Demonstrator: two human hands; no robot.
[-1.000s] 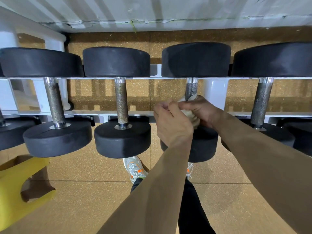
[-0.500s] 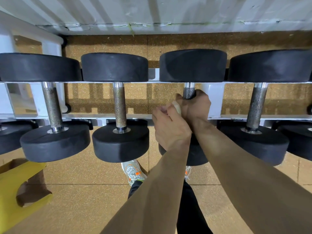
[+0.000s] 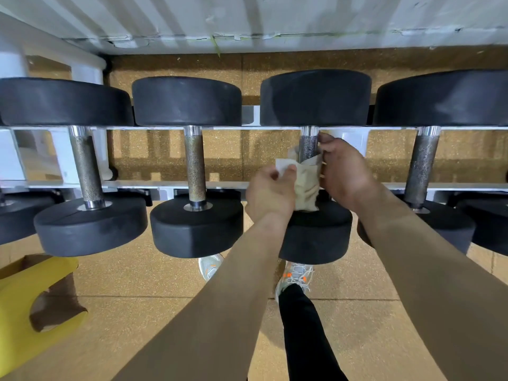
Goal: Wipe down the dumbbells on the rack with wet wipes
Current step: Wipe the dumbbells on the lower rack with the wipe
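Observation:
Black round-headed dumbbells lie side by side on a white rack (image 3: pixel 137 184). The third dumbbell (image 3: pixel 316 97) has a knurled metal handle (image 3: pixel 308 144) with a dirty beige wet wipe (image 3: pixel 306 185) wrapped around its lower half. My left hand (image 3: pixel 270 195) pinches the wipe's left edge between thumb and fingers. My right hand (image 3: pixel 343 171) presses on the wipe's right side, with its fingers against the handle. The handle's lower end is hidden behind the wipe and hands.
Other dumbbells (image 3: pixel 192 166) sit to the left and right (image 3: pixel 423 166). A yellow object (image 3: pixel 24 306) with brown paper lies on the floor at lower left. My shoes (image 3: pixel 295 276) stand on tan rubber flooring below the rack. A white wall is behind.
My right hand has let go of its closed grip high on the handle and moved to the side. The wipe, mostly hidden before, now shows wrapped around the handle's lower part.

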